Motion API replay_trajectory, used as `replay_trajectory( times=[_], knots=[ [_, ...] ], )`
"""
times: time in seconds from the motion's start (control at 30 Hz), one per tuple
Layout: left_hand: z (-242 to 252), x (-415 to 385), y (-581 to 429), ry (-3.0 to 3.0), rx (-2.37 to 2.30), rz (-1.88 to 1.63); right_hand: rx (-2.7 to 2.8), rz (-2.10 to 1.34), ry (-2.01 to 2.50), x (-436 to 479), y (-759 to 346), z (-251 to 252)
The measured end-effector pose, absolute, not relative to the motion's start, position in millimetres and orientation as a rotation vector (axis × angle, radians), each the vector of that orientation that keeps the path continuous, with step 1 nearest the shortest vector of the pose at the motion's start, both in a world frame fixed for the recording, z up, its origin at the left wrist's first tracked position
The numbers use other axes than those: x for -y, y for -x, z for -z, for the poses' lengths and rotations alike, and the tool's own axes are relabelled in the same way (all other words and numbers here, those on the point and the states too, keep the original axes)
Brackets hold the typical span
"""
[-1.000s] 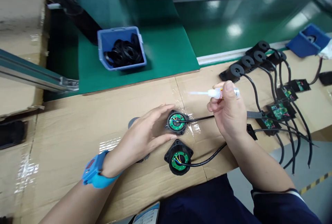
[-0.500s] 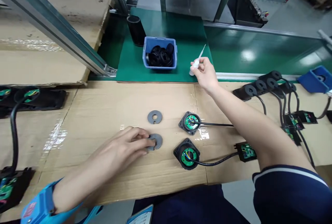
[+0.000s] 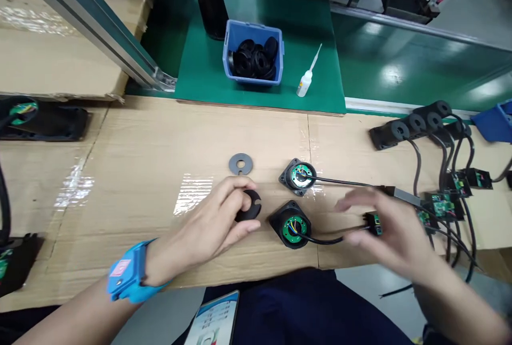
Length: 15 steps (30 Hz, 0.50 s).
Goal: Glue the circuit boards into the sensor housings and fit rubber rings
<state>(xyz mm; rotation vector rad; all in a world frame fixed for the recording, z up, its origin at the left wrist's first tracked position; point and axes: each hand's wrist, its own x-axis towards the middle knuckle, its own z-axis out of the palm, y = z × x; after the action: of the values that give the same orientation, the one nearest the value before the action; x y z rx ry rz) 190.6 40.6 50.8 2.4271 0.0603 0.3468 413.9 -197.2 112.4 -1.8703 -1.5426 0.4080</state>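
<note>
My left hand (image 3: 224,214) pinches a dark slotted ring (image 3: 252,206) just above the cardboard surface. Behind it, a grey slotted ring (image 3: 240,164) lies flat. To the right of the held ring sits a black square-flanged housing (image 3: 285,211) with a round green circuit board and a cable. A second such housing (image 3: 287,175) is behind that one. My right hand (image 3: 386,230), blurred, hovers over the near cable with thumb and fingers apart and nothing in it. On the green mat, a white dropper bottle (image 3: 304,83) lies tilted.
A blue bin (image 3: 253,81) of black rings and a black cylinder (image 3: 212,9) stand on the green mat (image 3: 296,14). At right are several black housings (image 3: 384,136) with cables and small circuit boards. A metal post (image 3: 100,30) slants across the left.
My right hand has let go of the dropper bottle on the mat and come back toward the near cable. My left hand has lifted the nearer ring off the cardboard.
</note>
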Motion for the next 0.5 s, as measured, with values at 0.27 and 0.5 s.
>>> replay_trajectory(
  times=[0.27, 0.5],
  knots=[
    [-29.8, 5.8, -227.2, -1.999, 0.171, -0.195, 1.752, -0.186, 1.932, 232.7, -366.9, -67.2],
    [-27.2, 35.9, -213.9, -2.1, -0.073, -0.367, 2.11, 0.213, 1.928, 208.7, -365.5, -87.8]
  ],
)
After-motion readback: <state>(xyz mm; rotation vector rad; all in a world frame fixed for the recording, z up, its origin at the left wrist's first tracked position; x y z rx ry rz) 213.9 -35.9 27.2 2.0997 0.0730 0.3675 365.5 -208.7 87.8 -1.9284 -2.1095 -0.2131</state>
